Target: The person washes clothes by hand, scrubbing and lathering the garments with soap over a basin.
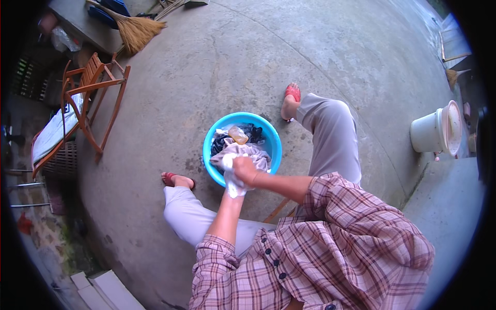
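A round blue plastic basin (276,149) stands on the concrete floor between my feet. Dark and pale wet clothes (252,152) lie in it, with a yellowish bar of soap (238,135) on top of them. Over the basin's near edge my right hand (244,169) is closed on a white soapy cloth (235,190). My left hand (229,164) is beside it, mostly covered by the cloth and white suds, so its fingers cannot be made out. Both hands are close together and somewhat blurred.
My knees and red-sandalled feet flank the basin. A wooden chair (91,83) stands at the left, below a straw broom (137,31). On the right is a white plastic bucket (424,131) beside a raised concrete ledge (445,193). Pale blocks (112,290) lie at the lower left.
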{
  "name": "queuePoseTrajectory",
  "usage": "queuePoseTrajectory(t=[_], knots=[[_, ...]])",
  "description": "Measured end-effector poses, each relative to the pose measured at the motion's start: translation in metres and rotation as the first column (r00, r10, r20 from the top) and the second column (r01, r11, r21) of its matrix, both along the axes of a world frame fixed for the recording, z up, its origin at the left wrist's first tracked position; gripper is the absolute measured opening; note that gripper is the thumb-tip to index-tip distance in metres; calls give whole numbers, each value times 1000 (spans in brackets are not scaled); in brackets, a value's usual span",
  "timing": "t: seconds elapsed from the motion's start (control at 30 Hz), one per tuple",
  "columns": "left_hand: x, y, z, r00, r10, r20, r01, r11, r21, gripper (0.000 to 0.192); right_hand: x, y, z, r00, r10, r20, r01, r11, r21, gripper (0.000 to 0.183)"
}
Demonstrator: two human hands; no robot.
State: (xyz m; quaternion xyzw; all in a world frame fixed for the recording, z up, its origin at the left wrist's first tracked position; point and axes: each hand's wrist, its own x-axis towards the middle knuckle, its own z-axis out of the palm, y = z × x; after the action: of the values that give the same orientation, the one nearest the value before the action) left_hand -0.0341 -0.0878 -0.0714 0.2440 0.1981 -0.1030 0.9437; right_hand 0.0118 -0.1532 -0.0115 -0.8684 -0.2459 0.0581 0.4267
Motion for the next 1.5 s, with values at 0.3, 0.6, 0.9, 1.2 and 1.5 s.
queuePoseTrajectory(t=[0.3,0.6,0.9,1.2,1.5], knots=[[5,-7,32,980,46,-194,-28,995,94,44,-2,0,-24,999,29,16,-27,993,-119,29],[15,-9,31,990,-58,-125,31,977,-212,43,31,-8,-47,986,-168,-14,163,972,-171,20],[28,11,39,997,-56,-58,17,854,-520,42,65,-26,-102,422,221,-879,720,508,473,25],[41,24,67,982,98,-162,-123,981,-150,42,85,-38,-22,157,596,-787,791,401,461,24],[37,29,62,905,424,27,-387,797,463,21,105,-60,-39,553,370,-747,631,399,665,16]])
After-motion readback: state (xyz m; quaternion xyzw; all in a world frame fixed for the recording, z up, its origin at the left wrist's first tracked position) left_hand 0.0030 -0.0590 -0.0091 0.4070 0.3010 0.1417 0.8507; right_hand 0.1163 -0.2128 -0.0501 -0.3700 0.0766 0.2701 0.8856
